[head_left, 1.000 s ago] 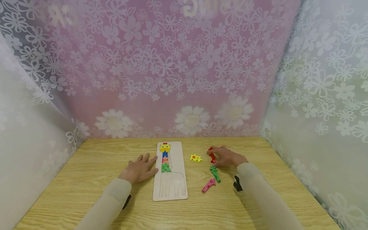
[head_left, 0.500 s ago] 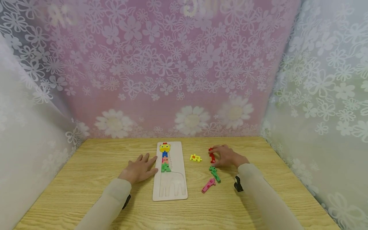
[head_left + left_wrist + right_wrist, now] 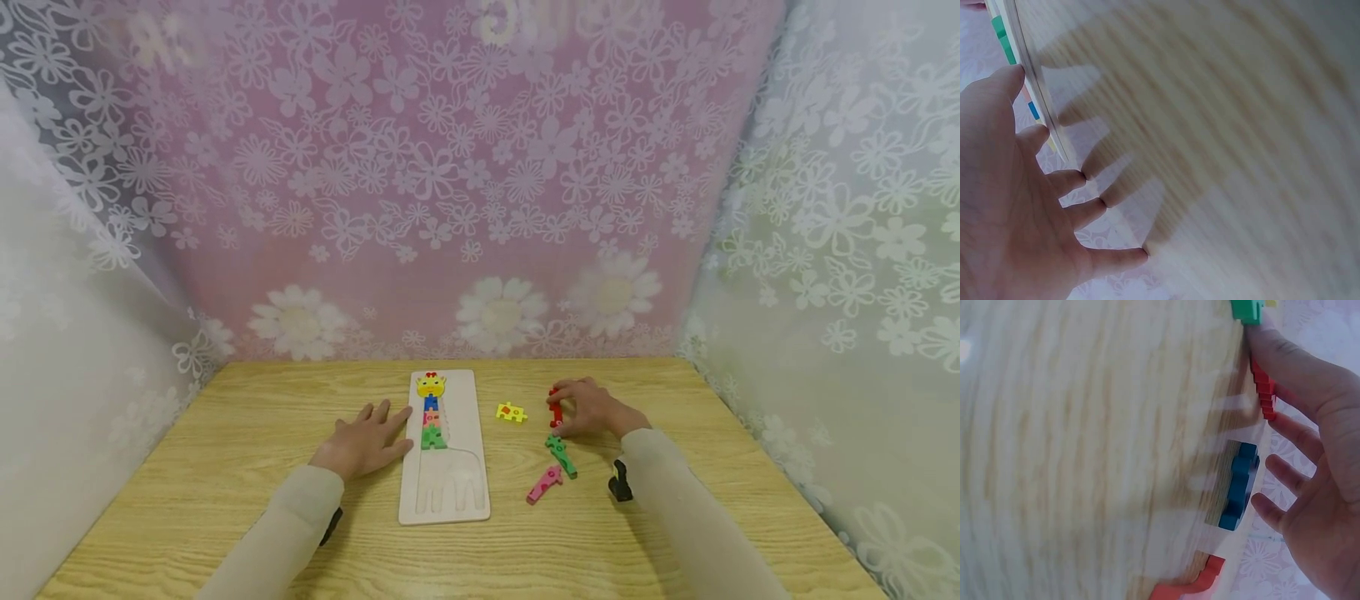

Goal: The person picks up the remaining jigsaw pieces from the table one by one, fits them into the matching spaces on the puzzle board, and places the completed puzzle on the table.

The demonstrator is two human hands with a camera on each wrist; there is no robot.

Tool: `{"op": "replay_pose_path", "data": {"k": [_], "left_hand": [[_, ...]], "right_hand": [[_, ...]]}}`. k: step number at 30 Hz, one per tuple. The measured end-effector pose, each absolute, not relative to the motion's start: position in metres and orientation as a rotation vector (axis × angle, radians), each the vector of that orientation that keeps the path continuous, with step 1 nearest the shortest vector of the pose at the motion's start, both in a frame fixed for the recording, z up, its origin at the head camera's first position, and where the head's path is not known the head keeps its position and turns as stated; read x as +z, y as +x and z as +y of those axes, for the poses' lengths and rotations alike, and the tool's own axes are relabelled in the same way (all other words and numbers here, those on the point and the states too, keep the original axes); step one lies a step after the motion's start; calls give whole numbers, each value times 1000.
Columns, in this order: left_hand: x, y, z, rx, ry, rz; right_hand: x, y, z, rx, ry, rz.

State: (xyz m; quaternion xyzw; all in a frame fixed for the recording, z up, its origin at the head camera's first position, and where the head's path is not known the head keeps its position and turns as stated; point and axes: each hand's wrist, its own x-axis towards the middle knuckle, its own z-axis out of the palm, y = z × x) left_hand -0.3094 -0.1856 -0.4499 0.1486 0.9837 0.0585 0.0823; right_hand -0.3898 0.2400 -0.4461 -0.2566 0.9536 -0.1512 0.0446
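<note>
currently my left hand spreads wide, touching the board; my right hand pinches the red piece near a green piece.

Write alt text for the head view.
At a table, the right hand pinches a red piece; the left hand lies spread at the left edge of a part-filled giraffe board. Loose to its right lie a yellow piece, a green piece and a pink piece.

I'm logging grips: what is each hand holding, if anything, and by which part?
The right hand pinches one red piece by its two ends; the left hand holds nothing, touching the board's edge.
</note>
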Motion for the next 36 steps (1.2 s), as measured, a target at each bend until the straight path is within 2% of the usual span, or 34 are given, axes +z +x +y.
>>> {"op": "replay_pose_path", "data": {"k": [11,36], "left_hand": [[-450,-308,-188,198,447,2937],[-449,-310,-185,189,445,2926]], "right_hand": [[-436,-391,236,-618,-859,2937],[-431,-370,163,-690,-1032,2852]]}}
